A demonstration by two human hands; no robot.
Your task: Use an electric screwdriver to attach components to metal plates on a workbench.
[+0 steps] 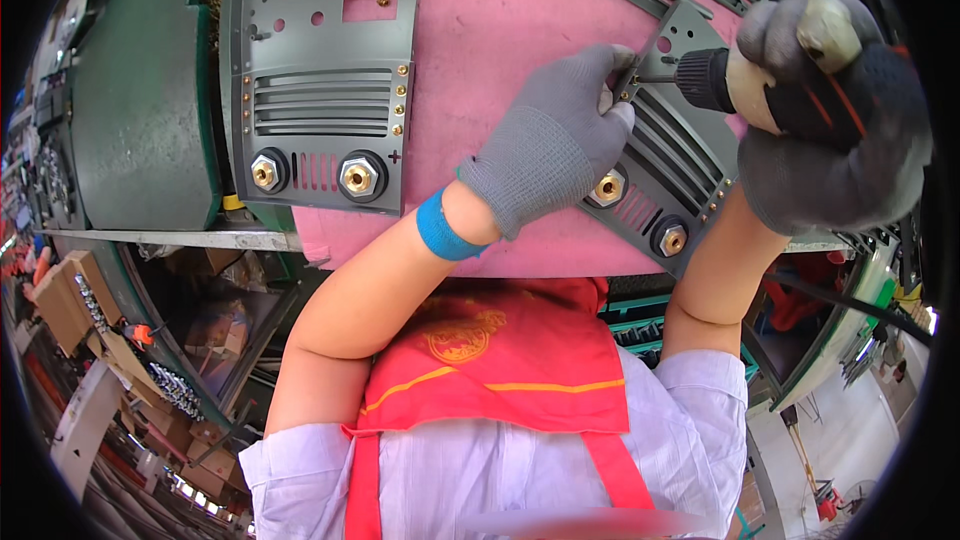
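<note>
"What are the hands doing?"

"The right hand [835,170] is wrapped around a black power screwdriver [706,80], its bit pointing at the left fingertips. The left hand [555,130] bunches thumb and fingers at the edge of a gray louvred panel [675,145] lying slantwise between the hands; whether they pinch a screw or the edge, I can't tell."

"Why there?"

"Probably to steady the spot the bit is aimed at."

"And the pink mat [480,20] beneath?"

"Likely spares the finish. A similar louvred panel [322,40] lies left of the left hand, well apart from the screwdriver."
</note>
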